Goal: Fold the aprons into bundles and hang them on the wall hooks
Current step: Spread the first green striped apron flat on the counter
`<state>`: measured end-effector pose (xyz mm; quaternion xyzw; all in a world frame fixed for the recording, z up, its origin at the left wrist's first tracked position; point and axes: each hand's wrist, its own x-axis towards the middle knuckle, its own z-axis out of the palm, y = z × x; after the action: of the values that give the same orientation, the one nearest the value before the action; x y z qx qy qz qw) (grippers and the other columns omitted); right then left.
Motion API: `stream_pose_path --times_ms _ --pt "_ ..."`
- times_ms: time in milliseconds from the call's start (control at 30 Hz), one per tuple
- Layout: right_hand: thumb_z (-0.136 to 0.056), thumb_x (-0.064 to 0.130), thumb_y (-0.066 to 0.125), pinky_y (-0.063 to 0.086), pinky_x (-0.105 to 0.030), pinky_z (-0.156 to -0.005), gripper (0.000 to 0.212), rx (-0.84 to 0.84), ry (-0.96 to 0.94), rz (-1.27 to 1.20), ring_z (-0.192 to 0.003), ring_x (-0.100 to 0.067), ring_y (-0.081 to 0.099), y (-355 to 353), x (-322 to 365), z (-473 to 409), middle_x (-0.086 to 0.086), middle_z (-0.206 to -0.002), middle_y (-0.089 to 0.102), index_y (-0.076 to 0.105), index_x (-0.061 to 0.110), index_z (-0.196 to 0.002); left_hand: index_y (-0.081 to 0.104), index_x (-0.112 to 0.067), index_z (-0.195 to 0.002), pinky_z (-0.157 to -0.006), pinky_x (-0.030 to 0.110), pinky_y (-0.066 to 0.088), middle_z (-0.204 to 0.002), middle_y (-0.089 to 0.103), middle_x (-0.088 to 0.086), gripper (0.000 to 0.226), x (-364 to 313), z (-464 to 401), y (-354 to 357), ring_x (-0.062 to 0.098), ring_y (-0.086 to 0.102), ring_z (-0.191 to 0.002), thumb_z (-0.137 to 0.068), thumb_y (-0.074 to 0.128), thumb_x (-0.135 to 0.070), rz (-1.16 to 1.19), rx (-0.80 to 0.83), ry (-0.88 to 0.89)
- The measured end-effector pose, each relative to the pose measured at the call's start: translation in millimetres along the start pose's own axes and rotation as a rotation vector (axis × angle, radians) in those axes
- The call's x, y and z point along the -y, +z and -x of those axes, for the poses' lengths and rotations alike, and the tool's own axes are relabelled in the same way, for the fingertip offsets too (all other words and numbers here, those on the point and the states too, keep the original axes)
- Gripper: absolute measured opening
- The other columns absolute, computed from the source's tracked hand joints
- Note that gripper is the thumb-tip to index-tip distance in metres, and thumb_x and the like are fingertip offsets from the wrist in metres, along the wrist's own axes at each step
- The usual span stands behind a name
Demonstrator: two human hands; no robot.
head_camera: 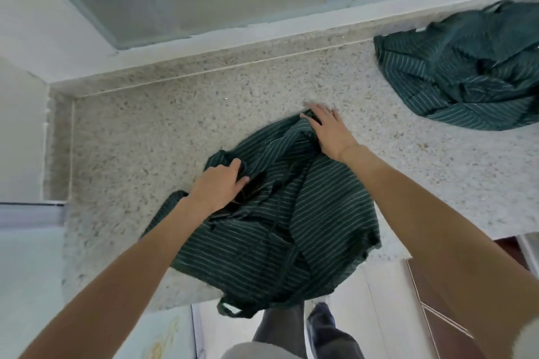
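Head view: left hand [223, 183] grips crumpled apron [280, 213] mid-counter [145, 140], right hand [328, 131] pressing flat on its far edge. Spread it flat before folding; second apron [460, 79] far right.

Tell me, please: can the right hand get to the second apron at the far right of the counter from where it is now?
Probably yes. The right hand lies flat on the near apron, holding nothing, and only bare counter separates it from the second apron.
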<state>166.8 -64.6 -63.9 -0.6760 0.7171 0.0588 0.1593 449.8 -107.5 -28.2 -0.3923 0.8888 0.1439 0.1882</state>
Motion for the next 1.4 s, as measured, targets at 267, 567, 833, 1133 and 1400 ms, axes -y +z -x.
stream_pose_path --times_ms 267,567,833,1133,1400 --pt "-0.087 0.031 0.060 0.043 -0.041 -0.081 0.033 -0.439 0.212 -0.102 -0.092 -0.035 0.052 -14 21 -2 -0.019 -0.102 0.056 0.059 0.005 -0.106 0.057 -0.011 -0.092 -0.057 0.028 0.033 -0.084 0.052 0.007 0.030 46 -16 -40 0.028 0.055 -0.073 -0.093 0.051 -0.041 0.357 -0.456 -0.224" --pt "-0.078 0.072 0.048 0.049 -0.039 -0.079 0.066 0.011 0.202 -0.159 -0.096 -0.027 0.059 -43 20 -24 -0.006 -0.114 0.056 0.048 0.018 -0.116 0.034 -0.029 -0.135 -0.049 0.016 0.050 -0.077 0.064 0.002 0.045 72 -49 -94 0.014 0.066 -0.054 -0.095 0.051 -0.017 1.055 -0.658 -0.332" --pt "-0.087 0.054 0.053 0.036 -0.046 -0.093 0.061 -0.045 0.258 0.129 -0.114 -0.031 0.049 -23 46 -59 -0.009 -0.121 0.054 0.032 0.018 -0.132 0.060 -0.029 -0.111 -0.094 0.025 0.047 -0.107 0.065 -0.006 0.019 86 -68 -94 0.008 0.061 -0.102 -0.097 0.047 -0.025 0.984 -0.604 -0.205" --pt "-0.094 0.017 0.050 0.038 -0.029 -0.064 0.017 -0.295 0.192 -0.278 -0.082 -0.031 0.058 -45 1 -92 -0.010 -0.102 0.057 0.061 0.008 -0.104 0.017 -0.021 -0.148 -0.107 0.041 0.033 -0.146 0.035 0.010 0.072 88 -108 -54 0.027 0.036 -0.132 -0.090 0.056 -0.040 0.607 -0.416 -0.230" --pt "-0.099 0.017 0.042 0.048 -0.020 -0.058 0.012 -0.314 0.675 -0.870 -0.051 -0.002 0.063 -76 -40 -129 -0.012 -0.097 0.066 0.050 0.010 -0.105 -0.008 -0.041 -0.146 -0.108 0.066 0.010 -0.157 -0.009 -0.002 0.096 110 -132 -25 0.036 -0.009 -0.142 -0.075 0.048 -0.074 0.328 -0.003 -0.317"
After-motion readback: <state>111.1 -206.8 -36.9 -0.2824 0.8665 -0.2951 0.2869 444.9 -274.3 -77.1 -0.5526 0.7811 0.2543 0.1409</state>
